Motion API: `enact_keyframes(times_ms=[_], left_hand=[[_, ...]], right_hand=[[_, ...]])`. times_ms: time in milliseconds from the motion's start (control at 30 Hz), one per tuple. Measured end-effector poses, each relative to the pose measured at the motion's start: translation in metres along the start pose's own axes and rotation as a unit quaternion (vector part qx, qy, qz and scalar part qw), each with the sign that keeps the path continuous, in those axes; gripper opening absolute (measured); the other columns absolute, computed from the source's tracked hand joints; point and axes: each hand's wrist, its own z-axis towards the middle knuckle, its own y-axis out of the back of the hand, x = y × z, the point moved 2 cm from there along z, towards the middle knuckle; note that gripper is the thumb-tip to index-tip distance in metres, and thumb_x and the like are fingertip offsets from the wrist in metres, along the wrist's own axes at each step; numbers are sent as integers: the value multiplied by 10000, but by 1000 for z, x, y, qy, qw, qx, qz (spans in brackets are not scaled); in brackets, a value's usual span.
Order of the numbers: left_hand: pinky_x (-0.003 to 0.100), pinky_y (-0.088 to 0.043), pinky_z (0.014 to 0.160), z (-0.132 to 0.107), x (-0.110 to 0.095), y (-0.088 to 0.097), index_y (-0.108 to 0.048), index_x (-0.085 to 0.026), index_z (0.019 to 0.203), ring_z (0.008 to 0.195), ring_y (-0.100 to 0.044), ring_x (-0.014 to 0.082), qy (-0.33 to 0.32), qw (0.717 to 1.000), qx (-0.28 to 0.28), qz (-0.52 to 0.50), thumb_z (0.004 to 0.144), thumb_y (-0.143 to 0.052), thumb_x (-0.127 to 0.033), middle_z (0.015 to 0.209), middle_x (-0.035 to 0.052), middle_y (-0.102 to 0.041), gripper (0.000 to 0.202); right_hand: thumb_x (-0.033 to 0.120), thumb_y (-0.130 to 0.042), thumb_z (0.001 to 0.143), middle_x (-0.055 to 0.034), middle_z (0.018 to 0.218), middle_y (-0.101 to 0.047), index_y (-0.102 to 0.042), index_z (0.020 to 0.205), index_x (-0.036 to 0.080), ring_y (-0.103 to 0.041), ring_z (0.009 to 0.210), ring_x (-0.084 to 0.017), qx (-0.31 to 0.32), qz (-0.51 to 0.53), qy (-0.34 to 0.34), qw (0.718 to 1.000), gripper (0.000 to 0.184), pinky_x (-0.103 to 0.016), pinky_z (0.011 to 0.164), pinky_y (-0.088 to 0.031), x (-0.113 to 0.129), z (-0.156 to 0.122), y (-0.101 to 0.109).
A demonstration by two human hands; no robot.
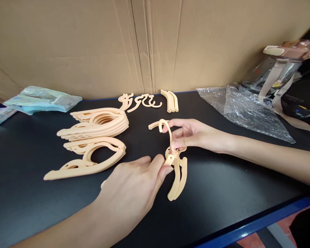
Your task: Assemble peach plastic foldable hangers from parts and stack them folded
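At the far left, two packets (41, 100) of bluish plastic lie on the black table (23, 151), against the foot of the cardboard (80, 44). Next come two stacks of folded cream frames, the taller stack (93, 130) behind and the lower stack (88, 168) just in front. A pale tip shows beside the left wrist; I cannot tell what it belongs to. Behind the stacks, near the cardboard, lie loose hooks (146, 100).

The left hand (138, 179) reaches in at the front, thumb and index finger pinched on a short end of the hanger (176, 177). The hanger is between the two hands, at the middle of the table, its hook curling up and two curved arms pointing down towards the near edge. Beyond it, strips (169, 101) lie side by side. The right hand (191, 134) has its thumb and fingers clamped on the hook's stem. A slim piece juts left past its index fingertip. Farther right, clear film (248, 103) lies crumpled, next to a bottle (276, 72) with a pink lid and a strap
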Motion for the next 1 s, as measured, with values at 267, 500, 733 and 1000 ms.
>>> enact_keyframes(times_ms=[267,500,733,1000], left_hand=[[269,-272,408,0,5,-1,-488,-225,735,375,-552,174,43,999,22,-14,1072,-199,-304,535,-25,-566,451],[267,-259,439,0,10,-2,-427,-235,733,379,-474,125,73,992,-10,-101,1068,-278,-295,499,-82,-471,372],[280,-236,450,-7,10,-9,-405,-241,770,400,-442,125,32,997,-43,-48,1076,-255,-334,547,-76,-444,354],[258,-230,432,-4,7,-9,-380,-238,784,395,-407,110,-17,997,-73,-22,1090,-226,-329,546,-80,-443,355]], right_hand=[[187,-719,880,27,788,-723,-545,1082,193,-717,758,-132,-12,-28,18,999,267,-253,712,-522,-7,0,-6],[241,-720,891,27,758,-705,-553,998,191,-647,670,-84,-45,5,30,999,205,-201,635,-494,-5,2,-6],[314,-708,910,5,851,-681,-669,901,160,-641,747,-80,-88,75,37,993,159,-214,725,-506,-6,2,6],[272,-745,874,1,793,-721,-694,950,159,-626,716,-81,-59,77,22,995,145,-214,692,-476,-5,4,5]])
